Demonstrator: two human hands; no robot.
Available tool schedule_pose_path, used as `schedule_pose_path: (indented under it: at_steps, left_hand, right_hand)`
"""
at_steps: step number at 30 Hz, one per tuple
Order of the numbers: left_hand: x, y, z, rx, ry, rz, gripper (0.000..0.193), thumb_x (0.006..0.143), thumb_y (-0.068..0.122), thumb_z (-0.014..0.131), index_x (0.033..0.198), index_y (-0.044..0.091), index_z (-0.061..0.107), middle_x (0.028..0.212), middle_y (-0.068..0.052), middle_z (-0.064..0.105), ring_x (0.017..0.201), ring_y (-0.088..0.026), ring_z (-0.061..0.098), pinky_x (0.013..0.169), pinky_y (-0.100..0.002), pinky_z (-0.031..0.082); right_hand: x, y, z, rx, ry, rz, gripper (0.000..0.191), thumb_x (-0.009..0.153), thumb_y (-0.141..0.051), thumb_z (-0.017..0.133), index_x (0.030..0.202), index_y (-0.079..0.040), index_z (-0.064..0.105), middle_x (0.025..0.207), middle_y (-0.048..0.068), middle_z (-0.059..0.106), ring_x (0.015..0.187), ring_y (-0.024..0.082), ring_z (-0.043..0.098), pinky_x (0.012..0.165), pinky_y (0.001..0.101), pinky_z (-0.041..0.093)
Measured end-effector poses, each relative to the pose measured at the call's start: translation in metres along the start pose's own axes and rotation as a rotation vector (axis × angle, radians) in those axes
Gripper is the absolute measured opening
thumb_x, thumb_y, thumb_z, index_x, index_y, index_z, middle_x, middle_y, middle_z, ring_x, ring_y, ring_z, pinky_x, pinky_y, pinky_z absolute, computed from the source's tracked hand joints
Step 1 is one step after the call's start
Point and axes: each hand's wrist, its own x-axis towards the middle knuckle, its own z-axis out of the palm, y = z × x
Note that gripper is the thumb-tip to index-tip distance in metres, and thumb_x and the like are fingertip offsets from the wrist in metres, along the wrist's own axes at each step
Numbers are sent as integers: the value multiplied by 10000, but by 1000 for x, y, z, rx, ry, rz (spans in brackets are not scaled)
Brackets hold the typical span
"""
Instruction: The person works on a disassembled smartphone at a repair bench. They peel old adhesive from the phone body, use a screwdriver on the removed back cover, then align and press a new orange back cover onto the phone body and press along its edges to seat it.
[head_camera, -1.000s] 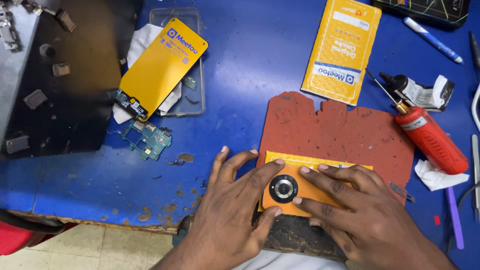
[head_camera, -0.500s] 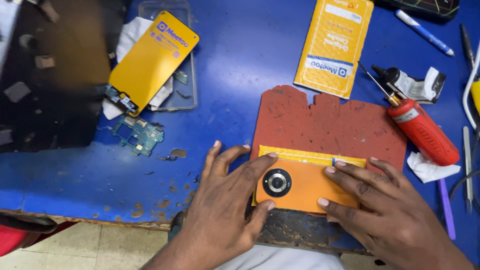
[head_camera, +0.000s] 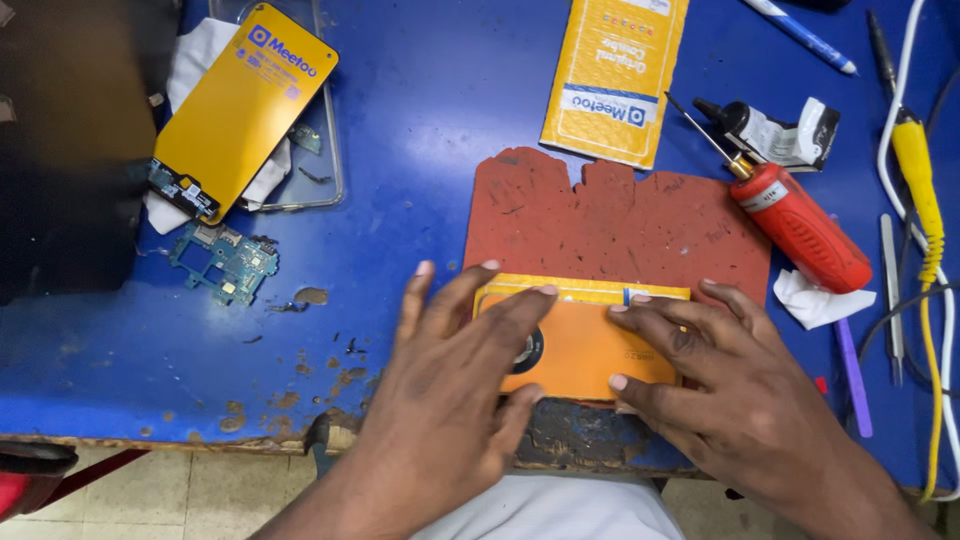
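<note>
An orange phone back cover (head_camera: 580, 345) with a round black camera ring lies on a worn red mat (head_camera: 620, 220) at the near edge of the blue table (head_camera: 430, 130). My left hand (head_camera: 450, 400) lies flat over the cover's left part, fingers spread, partly hiding the camera ring. My right hand (head_camera: 720, 385) presses its fingertips on the cover's right part. A yellow strip shows along the cover's far edge.
A yellow-backed phone screen (head_camera: 240, 110) rests on a clear case and white cloth at far left, a green circuit board (head_camera: 222, 262) below it. A yellow packet (head_camera: 615, 75), glue tube (head_camera: 780, 130), red screwdriver (head_camera: 800, 230), tissue (head_camera: 818, 300), purple tool (head_camera: 853, 372) and cables (head_camera: 925, 190) lie right.
My left hand slid further right over the cover, now hiding most of the camera ring. The view shifted slightly; both hands stay pressed on the cover.
</note>
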Motion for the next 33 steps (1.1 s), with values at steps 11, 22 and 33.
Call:
schedule_pose_path:
  at_steps: [11,22,33]
  left_hand:
    - [16,19,14,81,-17,97,738,829,205,732,1477,6,440,1328,-149,600,1358,-400,445,1196,-643,175]
    - [22,21,15,92,-84,82,779,789,196,749,1464,-11,418,1306,-173,602,1311,-393,475,1173,-642,168]
    - [23,22,18,83,-99,83,784,806,225,758,1467,-16,414,1260,-170,626,1277,-341,528,1193,-626,164]
  right_hand:
    - [-29,-4,-3,29,217,158,342,781,-181,768,1122,-203,754,1299,57,685,1285,289,579,1123,485,393]
    - [-58,-32,36,-9,401,431,395,783,-8,765,1173,-68,741,1181,61,739,1099,275,610,997,371,476]
    - [-63,-30,35,-181,227,295,546,710,-29,753,1254,-37,706,1316,70,655,1098,251,580,945,463,419]
